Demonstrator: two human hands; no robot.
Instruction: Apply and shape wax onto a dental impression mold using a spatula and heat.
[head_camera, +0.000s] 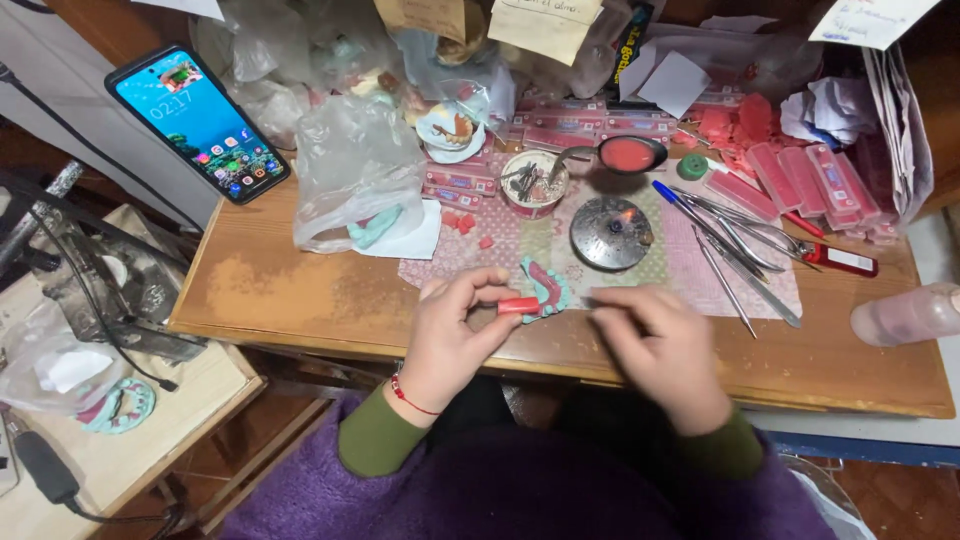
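I hold a small red wax piece (519, 305) between the thumb and the first fingers of my left hand (455, 330), and the piece touches the green dental model with its pink wax rim (547, 288), which lies on the patterned cloth (500, 245) just in front of me, near the edge of the wooden table (300, 290). To do this step well, I think I should keep the pinch light, because wax of this kind dents easily under warm fingers, and I should press it on the rim slowly so that it sits along the curve and does not slide off. My left hand is turned with the thumb upward and the wrist bent a little inward; its fingers are curled and pressed together on the wax. My right hand (660, 345) is blurred in the picture; it lies low over the table, just beside the model, palm down, with the fingers close together and pointing to the left. I cannot tell if it holds a thin tool or nothing. The round metal burner (611, 233) with a small flame stands just behind the model, so I must keep my sleeves away from it. The metal instruments (735, 250) lie to the right, within reach.
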